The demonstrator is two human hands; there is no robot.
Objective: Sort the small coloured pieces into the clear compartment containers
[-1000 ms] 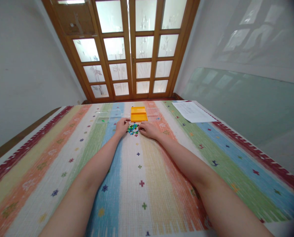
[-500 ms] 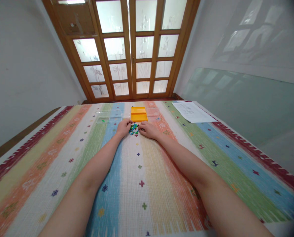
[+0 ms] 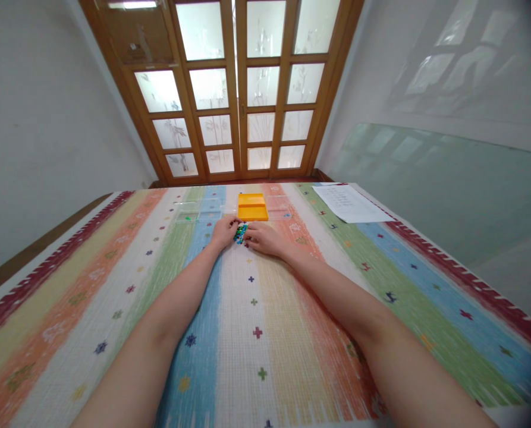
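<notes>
A pile of small blue, green and dark pieces (image 3: 240, 234) lies on the striped cloth between my two hands. My left hand (image 3: 224, 232) rests at the pile's left edge, its thumb and fingers drawn together; anything in them is too small to make out. From the right, my right hand (image 3: 265, 239) reaches over the pile with curled fingers, the tips touching its right side. Whatever those fingertips pinch is hidden. Just beyond the pile sits a yellow tray (image 3: 253, 212) divided into two compartments.
Clear plastic trays (image 3: 198, 210) stand left of the yellow one, with a small green piece (image 3: 188, 218) in one. Another clear tray (image 3: 279, 206) stands to its right. A printed sheet (image 3: 352, 204) lies at the far right of the striped tablecloth (image 3: 242, 333).
My right hand has shifted slightly left and nearer to me, covering more of the pile. My left hand has stayed nearly in place. The view has moved a little.
</notes>
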